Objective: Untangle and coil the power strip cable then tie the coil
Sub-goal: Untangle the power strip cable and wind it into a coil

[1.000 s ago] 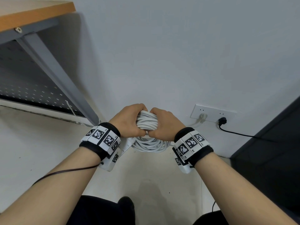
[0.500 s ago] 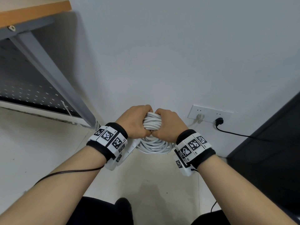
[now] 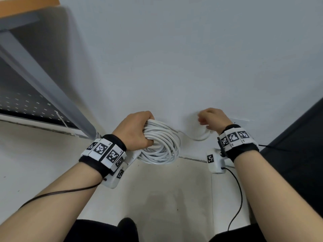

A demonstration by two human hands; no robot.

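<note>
A coil of white power strip cable hangs in front of the wall, and my left hand grips it, fingers curled through the loops at its upper left. One loose strand leaves the coil's right side and sags across to my right hand. That hand is blurred, off to the right of the coil, with its fingers curled over the strand's end. A white part that may be the strip body shows just below my left wrist, mostly hidden.
A desk with a wooden edge and a slanted grey leg stands at the left. A wall outlet plate peeks out behind my right hand. A dark cabinet fills the right side, and pale floor lies below.
My right hand let go of the coil and moved right, drawing a loose strand out with it. My left hand alone now holds the coil.
</note>
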